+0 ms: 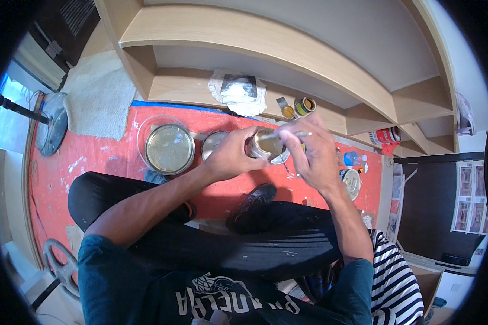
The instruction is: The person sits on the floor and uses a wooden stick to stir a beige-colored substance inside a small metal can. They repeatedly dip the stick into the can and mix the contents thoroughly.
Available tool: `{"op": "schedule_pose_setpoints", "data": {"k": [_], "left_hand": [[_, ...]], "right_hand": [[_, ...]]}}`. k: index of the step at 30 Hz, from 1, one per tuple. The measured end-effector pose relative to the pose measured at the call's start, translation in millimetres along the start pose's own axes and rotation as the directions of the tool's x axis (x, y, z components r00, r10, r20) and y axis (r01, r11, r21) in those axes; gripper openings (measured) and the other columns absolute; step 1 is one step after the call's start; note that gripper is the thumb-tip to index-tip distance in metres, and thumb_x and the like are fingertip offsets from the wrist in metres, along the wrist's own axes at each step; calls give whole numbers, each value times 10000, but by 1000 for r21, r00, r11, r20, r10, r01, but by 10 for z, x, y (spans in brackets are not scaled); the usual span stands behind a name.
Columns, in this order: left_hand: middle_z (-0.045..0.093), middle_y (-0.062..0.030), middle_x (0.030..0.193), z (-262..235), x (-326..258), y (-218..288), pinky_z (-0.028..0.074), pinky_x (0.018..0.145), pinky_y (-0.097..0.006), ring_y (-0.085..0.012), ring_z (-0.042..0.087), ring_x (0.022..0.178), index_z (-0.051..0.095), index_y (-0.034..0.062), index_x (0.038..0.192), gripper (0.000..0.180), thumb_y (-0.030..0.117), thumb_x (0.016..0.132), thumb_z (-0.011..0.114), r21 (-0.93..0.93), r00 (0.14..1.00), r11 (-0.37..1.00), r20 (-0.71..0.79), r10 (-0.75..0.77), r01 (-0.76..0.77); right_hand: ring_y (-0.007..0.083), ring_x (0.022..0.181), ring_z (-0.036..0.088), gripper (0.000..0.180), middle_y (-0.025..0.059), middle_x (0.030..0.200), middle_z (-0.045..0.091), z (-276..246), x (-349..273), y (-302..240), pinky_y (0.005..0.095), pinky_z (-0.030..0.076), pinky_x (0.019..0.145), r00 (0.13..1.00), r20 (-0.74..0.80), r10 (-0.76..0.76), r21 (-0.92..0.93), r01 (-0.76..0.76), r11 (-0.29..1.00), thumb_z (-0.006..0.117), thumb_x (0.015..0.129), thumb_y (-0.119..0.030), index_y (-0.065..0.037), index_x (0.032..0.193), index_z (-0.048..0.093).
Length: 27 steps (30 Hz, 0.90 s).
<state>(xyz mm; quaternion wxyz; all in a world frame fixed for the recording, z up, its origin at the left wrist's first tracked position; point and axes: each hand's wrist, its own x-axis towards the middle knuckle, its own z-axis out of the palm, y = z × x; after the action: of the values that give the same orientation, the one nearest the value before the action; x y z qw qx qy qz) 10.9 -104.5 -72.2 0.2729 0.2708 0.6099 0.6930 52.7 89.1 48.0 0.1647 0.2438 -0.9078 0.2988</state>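
Observation:
My left hand (232,155) is wrapped round a small open container (269,145) with a pale yellowish-beige content, held above the floor in front of my legs. Over its mouth is my right hand (312,153), smeared by motion at the fingers. It pinches a thin, light-coloured stick (300,134) that reaches toward the container's opening; whether its tip is a brush or plain is hidden. Left of my left hand stands a large round can (169,149) with a metal lid, and a smaller round can (211,143) is partly covered by that hand.
A wooden shelf unit (244,30) spans the far side. On its lower board lie a white rag (245,107) with a dark sheet, and a small open tin (308,104). Red covering (100,179) lies on the floor. A plastic bottle (352,158) and another can (352,187) are at right.

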Motion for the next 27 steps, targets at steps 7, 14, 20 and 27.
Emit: {"op": "schedule_pose_setpoints", "data": {"k": [7,14,20,27], "left_hand": [[696,-119,1235,-94,-10,271,528,1026,-355,-175,656,1165,594,-28,1366,626,82,807,855,161,999,986,1,-46,45],[721,-185,1206,-117,-9,307,539,987,-439,-344,688,1134,641,27,1317,608,87,733,800,457,987,887,-102,125,-65],[718,-186,1217,-149,-26,387,545,983,-461,-385,681,1147,640,48,1323,612,80,731,791,547,975,831,-112,193,-102],[718,-177,1205,-180,-8,300,542,979,-468,-390,679,1141,648,58,1290,578,84,730,790,566,981,822,-110,160,-71]], "right_hand": [[298,844,592,162,122,911,737,-60,-14,0,417,494,774,982,129,136,87,-148,985,704,978,-160,-9,937,746],[258,860,606,196,106,893,757,-133,-12,85,406,492,787,970,114,215,54,-223,973,694,1003,-184,-7,973,772],[254,849,605,171,102,905,765,-227,-19,54,398,486,790,956,120,267,46,-274,961,682,1005,-152,-13,983,780],[252,800,580,183,103,877,748,-228,-27,52,390,485,748,979,56,197,53,-199,978,687,1008,-164,-10,944,763]]}}
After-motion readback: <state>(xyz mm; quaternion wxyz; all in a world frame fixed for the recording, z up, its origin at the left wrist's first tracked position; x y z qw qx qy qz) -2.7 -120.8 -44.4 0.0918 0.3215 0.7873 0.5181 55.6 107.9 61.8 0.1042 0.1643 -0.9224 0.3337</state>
